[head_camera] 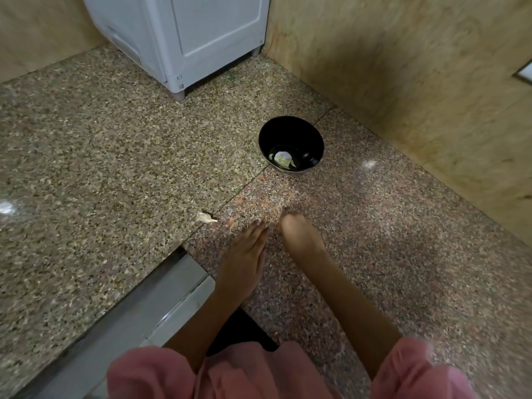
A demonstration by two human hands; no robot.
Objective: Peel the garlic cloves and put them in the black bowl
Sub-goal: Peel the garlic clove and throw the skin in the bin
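Observation:
The black bowl point(291, 144) stands on the speckled granite counter point(100, 168) near the right wall. Pale garlic pieces point(282, 159) lie at its bottom. One unpeeled garlic clove point(205, 217) rests on the counter, left of my hands. My left hand point(244, 254) lies flat on the counter with its fingers straight, a short way right of that clove. Beside it my right hand point(300, 236) is curled downward, fingertips on the counter; whether it holds anything is hidden. Both hands are blurred.
A white appliance point(184, 38) stands on small feet at the back of the counter. Beige stone wall point(403, 82) closes the right side and rear. A metal channel point(161, 298) runs along the counter's front edge at lower left.

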